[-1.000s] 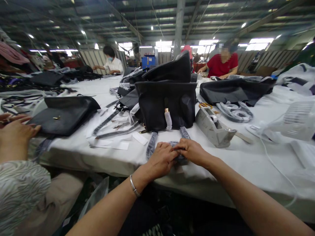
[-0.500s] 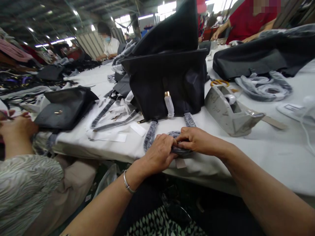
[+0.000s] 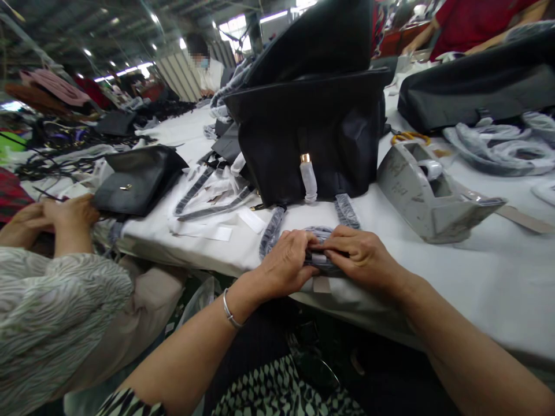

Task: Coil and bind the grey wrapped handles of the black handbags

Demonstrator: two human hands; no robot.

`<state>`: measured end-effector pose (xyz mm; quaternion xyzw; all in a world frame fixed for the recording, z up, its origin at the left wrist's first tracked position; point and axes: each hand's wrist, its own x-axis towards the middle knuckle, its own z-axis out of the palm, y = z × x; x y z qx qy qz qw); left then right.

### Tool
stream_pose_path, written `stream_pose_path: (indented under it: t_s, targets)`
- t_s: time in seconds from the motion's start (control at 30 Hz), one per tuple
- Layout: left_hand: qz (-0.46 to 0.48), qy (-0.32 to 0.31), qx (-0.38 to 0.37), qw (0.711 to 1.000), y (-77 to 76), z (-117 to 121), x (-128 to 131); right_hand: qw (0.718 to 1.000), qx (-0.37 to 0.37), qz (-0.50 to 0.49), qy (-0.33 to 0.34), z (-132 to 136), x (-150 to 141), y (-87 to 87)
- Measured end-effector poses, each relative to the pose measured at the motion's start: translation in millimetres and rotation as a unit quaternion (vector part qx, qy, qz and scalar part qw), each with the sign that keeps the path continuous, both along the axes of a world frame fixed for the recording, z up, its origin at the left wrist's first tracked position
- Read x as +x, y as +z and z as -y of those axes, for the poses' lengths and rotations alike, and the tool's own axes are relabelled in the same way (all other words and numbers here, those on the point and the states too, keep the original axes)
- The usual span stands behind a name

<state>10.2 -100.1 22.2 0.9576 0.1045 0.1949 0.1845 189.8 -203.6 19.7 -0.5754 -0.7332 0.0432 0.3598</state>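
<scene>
At the table's front edge, my left hand (image 3: 287,263) and my right hand (image 3: 366,258) grip a dark strap (image 3: 319,232) wrapped in clear film and gathered into a coil. Fingers of both hands are bent and closed on it, nearly meeting; part of the coil is hidden beneath them. Two wrapped lengths of strap run from the coil to a black handbag (image 3: 273,144), which stands upright with its flap raised. Its gold clasp (image 3: 306,158) has a white wrapping below. A small beige tag (image 3: 321,284) shows under the coil.
Right of the handbag sits a grey tape dispenser (image 3: 427,211), with yellow-handled scissors (image 3: 410,137) behind. Another black bag (image 3: 472,92) lies back right beside wrapped straps (image 3: 498,150). On the left, a co-worker's hands (image 3: 65,216) are near a smaller black bag (image 3: 139,180). Paper strips (image 3: 206,231) lie between.
The view has shifted, so the scene sits differently in frame. My right hand's fingers have moved on the coil, and a pale bit now shows between my hands.
</scene>
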Motion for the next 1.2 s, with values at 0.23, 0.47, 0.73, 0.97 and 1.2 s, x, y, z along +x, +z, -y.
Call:
stream_pose_path:
  t_s: [0.23,0.47,0.73,0.97,1.2]
  targets:
    - [-0.037,-0.021,0.006,0.999,2.0,-2.6,0.5,0.998,0.062,-0.029,0.012,5.6,1.9,-1.0]
    - [-0.02,-0.05,-0.028,0.998,3.1,-7.6,0.7,0.997,0.068,-0.019,0.014,8.1,-1.0,1.4]
    - [-0.006,-0.044,-0.091,0.995,3.7,-12.8,6.6,0.995,0.082,-0.026,-0.046,40.7,-9.2,3.7]
    - [0.011,-0.046,-0.093,0.995,0.3,-13.1,6.8,0.98,0.012,0.184,-0.076,61.4,-50.2,-2.7]
    - [0.011,-0.038,-0.09,0.995,-0.8,-12.4,7.9,0.974,-0.071,0.174,-0.126,48.3,-67.3,-0.2]
